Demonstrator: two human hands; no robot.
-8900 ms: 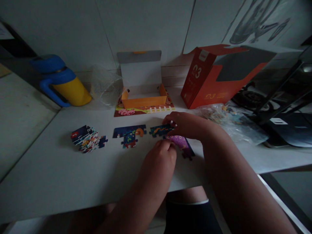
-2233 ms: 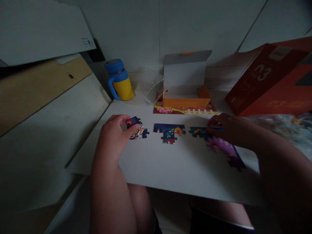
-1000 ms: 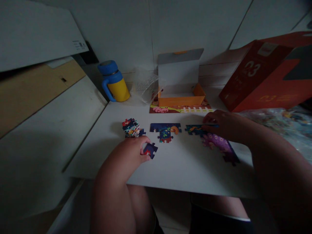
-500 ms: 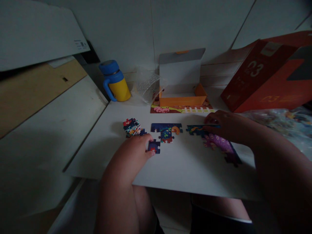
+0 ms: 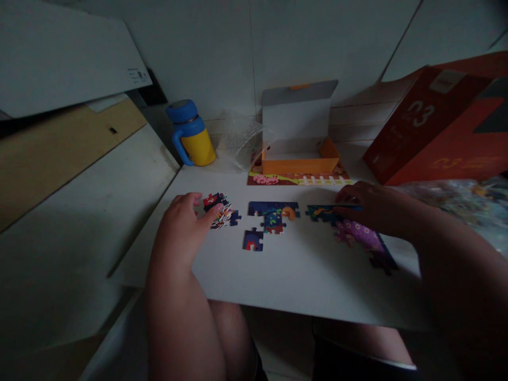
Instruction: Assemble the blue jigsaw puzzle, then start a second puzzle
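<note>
My left hand [image 5: 184,217] is at a small pile of jigsaw pieces [image 5: 224,216], its thumb over the near side and its fingers spread apart on the left; it grips nothing. A loose dark blue piece with a red figure [image 5: 251,241] lies flat on the white table, just below a joined group of blue pieces [image 5: 272,208]. My right hand [image 5: 365,203] rests over the left end of another joined strip, which bears a purple tentacle [image 5: 359,234]. Its fingers are bent and apart on the strip's top edge, which they partly hide.
An opened orange box [image 5: 299,165] stands on a printed card [image 5: 273,180] at the back. Left of it are crumpled clear plastic [image 5: 242,143] and a blue-and-yellow flask [image 5: 194,137]. A large red box [image 5: 432,127] and a clear bag of pieces [image 5: 460,198] are at the right.
My left hand has let go of the dark blue piece with the red figure and moved left to the pile. My right hand has stayed on the strip.
</note>
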